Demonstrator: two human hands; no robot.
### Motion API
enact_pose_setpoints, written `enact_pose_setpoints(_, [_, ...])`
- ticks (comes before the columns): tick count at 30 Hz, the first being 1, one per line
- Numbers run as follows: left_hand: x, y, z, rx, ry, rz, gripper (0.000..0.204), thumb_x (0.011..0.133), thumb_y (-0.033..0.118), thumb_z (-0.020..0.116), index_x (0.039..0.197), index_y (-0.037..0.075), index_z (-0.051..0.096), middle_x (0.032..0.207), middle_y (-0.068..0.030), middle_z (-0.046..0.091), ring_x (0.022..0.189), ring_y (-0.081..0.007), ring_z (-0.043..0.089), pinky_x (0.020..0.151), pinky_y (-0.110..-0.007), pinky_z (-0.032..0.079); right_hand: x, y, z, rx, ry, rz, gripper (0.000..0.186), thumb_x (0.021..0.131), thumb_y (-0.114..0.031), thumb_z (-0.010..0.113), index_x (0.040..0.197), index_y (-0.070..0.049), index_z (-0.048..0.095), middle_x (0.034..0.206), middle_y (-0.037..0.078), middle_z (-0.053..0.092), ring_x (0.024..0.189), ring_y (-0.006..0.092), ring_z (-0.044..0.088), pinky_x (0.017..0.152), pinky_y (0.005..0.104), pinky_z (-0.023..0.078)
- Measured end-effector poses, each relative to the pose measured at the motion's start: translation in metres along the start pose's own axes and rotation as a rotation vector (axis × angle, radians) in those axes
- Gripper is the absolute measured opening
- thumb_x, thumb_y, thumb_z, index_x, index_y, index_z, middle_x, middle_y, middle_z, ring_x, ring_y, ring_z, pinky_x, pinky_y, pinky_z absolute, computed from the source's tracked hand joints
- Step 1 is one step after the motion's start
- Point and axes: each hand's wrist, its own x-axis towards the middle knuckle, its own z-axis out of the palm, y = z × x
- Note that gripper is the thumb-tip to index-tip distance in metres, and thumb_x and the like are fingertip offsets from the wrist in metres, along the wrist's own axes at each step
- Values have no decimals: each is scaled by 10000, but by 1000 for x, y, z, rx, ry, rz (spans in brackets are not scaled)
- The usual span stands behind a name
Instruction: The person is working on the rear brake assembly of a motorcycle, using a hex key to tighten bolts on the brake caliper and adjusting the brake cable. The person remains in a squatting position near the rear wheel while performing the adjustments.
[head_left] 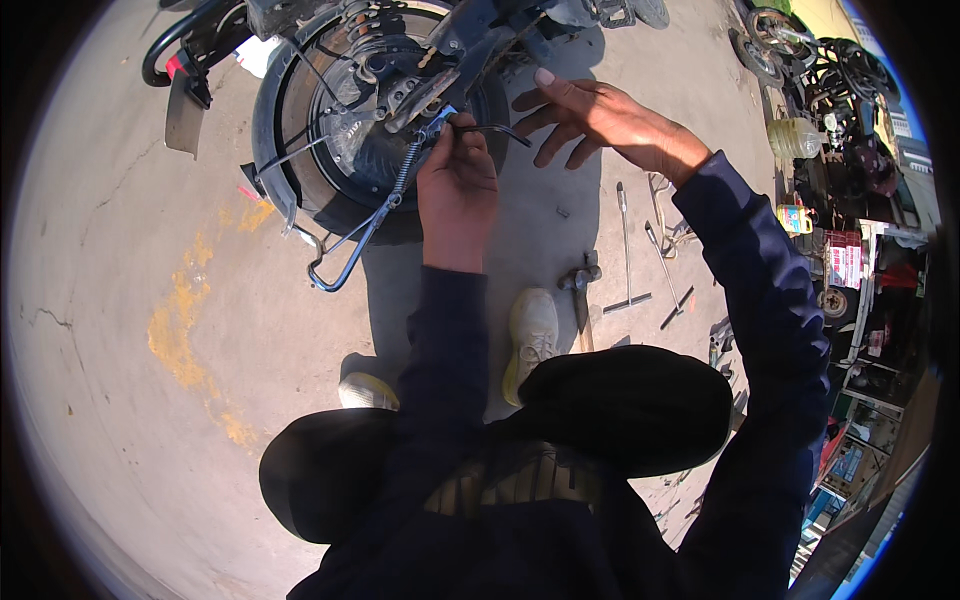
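Observation:
The rear wheel (345,140) of a motorcycle stands before me, with a coil shock absorber (372,40) above it. A shiny metal stand (350,255) with a long spring (407,168) hangs beside the wheel. My left hand (458,190) is closed at the stand's upper end, its fingers pinching a dark bent rod (505,131) that sticks out to the right. What the rod belongs to is hidden by the fingers. To the right of the rod's tip, my right hand (600,122) is open, fingers spread, holding nothing.
A hammer (581,300) lies by my right shoe (535,335). Farther right on the concrete are two T-handle wrenches (626,250) (664,260) and other metal parts. A clear jug (795,138), a yellow container (795,219) and more motorcycles (770,45) line the right side.

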Motion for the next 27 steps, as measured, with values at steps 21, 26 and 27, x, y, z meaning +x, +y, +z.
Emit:
enact_pose_setpoints(21, [4, 2, 6, 91, -47, -88, 239, 1048, 101, 520, 1250, -9, 588, 1064, -65, 669, 904, -124, 664, 733, -245, 616, 201, 111, 35, 551, 528, 22, 325, 1018, -235, 594, 1102, 77, 631, 985, 196, 699, 813, 372, 735, 594, 459, 588])
enact_pose_setpoints(26, [-6, 16, 5, 113, -21, -89, 228, 1049, 90, 512, 1236, -5, 602, 1076, -68, 668, 891, -132, 664, 740, -256, 614, 164, 88, 56, 868, 312, 141, 224, 960, -134, 658, 1104, 38, 649, 1004, 178, 734, 783, 317, 750, 630, 377, 617])
enact_pose_setpoints(27, [-5, 16, 5, 107, -32, -92, 227, 1049, 89, 510, 1232, -7, 603, 1075, -69, 667, 883, -133, 662, 735, -255, 612, 156, 85, 54, 818, 277, 142, 218, 955, -126, 662, 1093, 42, 655, 981, 174, 738, 782, 306, 749, 610, 371, 604])
